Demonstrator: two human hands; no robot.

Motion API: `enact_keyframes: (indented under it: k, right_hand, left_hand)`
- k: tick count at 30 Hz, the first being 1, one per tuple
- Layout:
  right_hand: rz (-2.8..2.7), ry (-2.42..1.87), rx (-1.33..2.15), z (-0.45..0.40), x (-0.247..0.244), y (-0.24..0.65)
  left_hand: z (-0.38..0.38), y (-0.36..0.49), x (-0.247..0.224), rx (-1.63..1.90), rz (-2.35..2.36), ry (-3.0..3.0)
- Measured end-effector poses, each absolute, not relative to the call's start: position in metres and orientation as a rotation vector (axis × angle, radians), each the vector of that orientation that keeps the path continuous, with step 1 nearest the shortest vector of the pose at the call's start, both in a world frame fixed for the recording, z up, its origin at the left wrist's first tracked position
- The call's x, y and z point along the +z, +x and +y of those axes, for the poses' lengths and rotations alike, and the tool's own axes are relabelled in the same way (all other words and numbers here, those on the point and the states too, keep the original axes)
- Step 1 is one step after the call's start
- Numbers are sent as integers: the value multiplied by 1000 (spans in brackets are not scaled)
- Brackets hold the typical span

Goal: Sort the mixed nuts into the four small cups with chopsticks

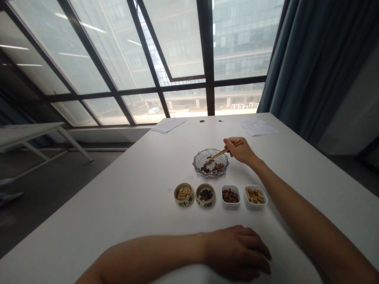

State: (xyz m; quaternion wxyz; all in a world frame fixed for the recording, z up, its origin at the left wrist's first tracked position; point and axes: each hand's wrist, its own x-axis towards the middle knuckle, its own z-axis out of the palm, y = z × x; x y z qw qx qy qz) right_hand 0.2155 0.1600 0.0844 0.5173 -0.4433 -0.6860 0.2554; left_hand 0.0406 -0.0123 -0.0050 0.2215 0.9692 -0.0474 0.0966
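Holding chopsticks (219,153) over bowl (199,157), dark characters (186,204) on 2 round dishes (178,201)

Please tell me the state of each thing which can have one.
Right hand: closed around chopsticks
Left hand: palm down, loosely open
Glass bowl: partly filled
Round dishes: uncovered, contents showing
White tubs: uncovered, contents showing
One window pane: tilted open
Curtain: drawn aside
Papers: lying flat

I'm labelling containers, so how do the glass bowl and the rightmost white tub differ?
The glass bowl has a jagged rim; the rightmost white tub has a smooth one. The bowl is wider than the tub. Chopsticks in the right hand reach over the bowl, not the tub. Both hold small pieces.
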Motion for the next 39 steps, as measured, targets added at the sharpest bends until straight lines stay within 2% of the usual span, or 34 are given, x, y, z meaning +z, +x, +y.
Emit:
enact_keyframes:
  k: [11, 22, 32, 39]
  right_hand:
    - [-1789, -1080, 556, 163, 74, 217]
    - [-1645, -1108, 620, 164, 74, 216]
    - [-1614, -1093, 457, 167, 66, 207]
    - [-1477, -1125, 516, 173, 66, 211]
  left_hand:
    - [-13, 41, -4, 280, -134, 2688]
    - [-13, 41, -5, 281, -130, 2684]
    - [-14, 40, -8, 263, -109, 2672]
    - [-13, 41, -8, 251, -128, 2673]
